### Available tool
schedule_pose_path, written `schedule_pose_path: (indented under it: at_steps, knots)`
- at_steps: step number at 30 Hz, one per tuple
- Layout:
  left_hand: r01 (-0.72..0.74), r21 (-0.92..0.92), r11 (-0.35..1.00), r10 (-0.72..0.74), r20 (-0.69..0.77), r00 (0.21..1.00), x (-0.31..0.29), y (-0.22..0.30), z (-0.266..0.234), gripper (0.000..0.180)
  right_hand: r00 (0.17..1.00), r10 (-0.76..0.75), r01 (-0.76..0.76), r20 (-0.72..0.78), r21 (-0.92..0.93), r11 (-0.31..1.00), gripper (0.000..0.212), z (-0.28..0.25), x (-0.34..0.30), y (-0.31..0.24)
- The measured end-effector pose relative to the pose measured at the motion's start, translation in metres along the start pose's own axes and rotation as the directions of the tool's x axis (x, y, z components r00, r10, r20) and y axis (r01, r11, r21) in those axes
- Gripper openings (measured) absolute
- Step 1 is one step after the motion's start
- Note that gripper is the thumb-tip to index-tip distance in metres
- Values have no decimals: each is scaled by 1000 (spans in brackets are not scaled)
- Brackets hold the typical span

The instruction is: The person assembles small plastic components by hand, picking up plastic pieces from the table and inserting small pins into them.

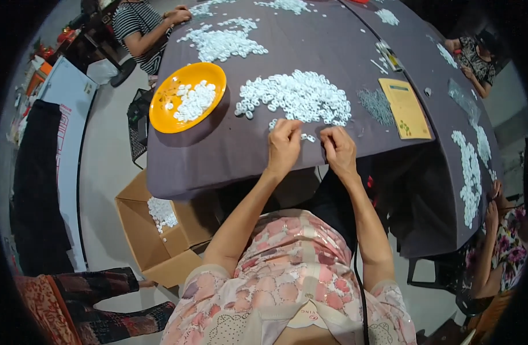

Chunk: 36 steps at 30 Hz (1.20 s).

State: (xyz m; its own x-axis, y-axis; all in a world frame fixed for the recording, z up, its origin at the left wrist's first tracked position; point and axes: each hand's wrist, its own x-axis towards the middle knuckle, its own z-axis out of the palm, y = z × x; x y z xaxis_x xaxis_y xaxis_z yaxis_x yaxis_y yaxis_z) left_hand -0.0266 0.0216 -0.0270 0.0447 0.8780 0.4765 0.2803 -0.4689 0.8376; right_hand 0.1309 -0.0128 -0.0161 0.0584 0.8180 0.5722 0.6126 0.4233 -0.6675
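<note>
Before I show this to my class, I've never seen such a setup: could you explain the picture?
There is no machine, only a person's left hand and right hand, both bare. A wide camera on their head looks down, so straight edges bend. On the grey cloth lie a pile of small white pieces, an orange plate holding more, a grey heap and a yellow booklet. Both hands look pinched; whatever they hold is too small to tell.
</note>
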Motion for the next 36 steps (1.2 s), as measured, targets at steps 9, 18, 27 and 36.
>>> schedule_pose_path:
  at_steps: [9,18,27,36]
  knots:
    - [35,30,999,-37,45,998,-1,4,4,11,1000,28,-28,2,-8,1000,4,0,-3,3]
    - [-194,280,940,137,210,968,-5,14,6,16,1000,3,-3,4,-40,999,4,-4,-1,-1]
    - [-172,160,972,147,158,976,-6,19,-3,8,999,33,-33,11,-8,999,2,-1,-1,-4]
    - [-183,15,983,178,160,971,-8,16,1,6,991,119,-125,59,118,985,6,5,-5,0]
